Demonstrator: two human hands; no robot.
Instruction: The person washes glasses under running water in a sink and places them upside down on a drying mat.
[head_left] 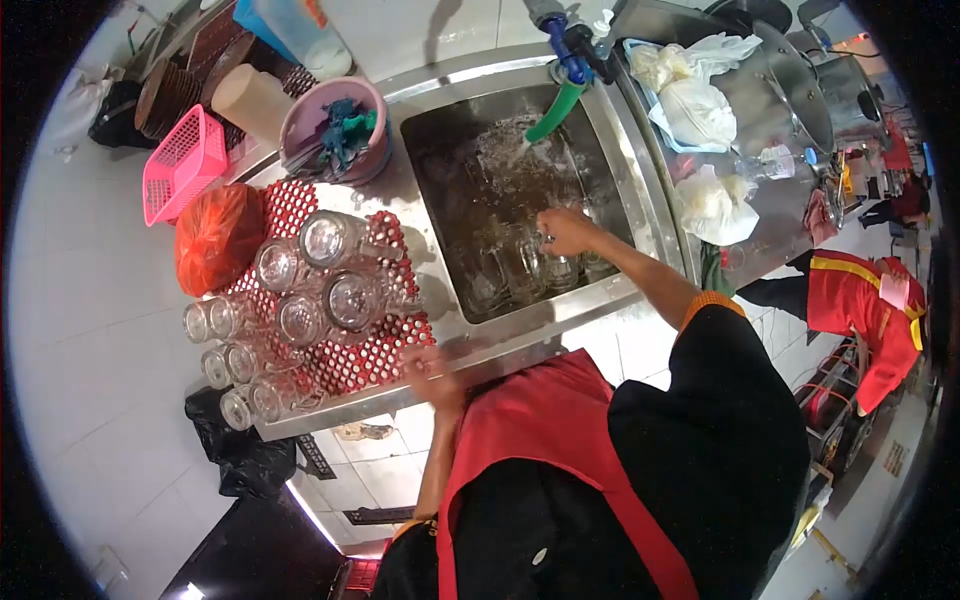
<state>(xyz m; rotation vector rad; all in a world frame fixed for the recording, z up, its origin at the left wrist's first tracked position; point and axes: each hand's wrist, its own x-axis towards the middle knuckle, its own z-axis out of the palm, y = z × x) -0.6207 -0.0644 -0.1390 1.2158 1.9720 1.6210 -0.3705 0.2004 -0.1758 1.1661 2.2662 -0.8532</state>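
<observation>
Approx. 10 mugs (352,300) (excl. sink's (545,312)), 1 grn hose (553,115), 1 pink bskt (185,165).

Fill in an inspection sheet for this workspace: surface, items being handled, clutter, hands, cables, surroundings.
Surface: steel counter with a red perforated mat and a sink holding murky water.
Job's things: glass mugs on the mat; more glass mugs in the sink.
Clutter: orange bag, pink basket, pink bucket holding cloths, white plastic bags.
Hands: right hand at the sink mugs, grip unclear; left hand blurred, open, by the counter's front edge.
Cables: none clear at the sink; green hose above it.
Surroundings: person in red at right.
</observation>
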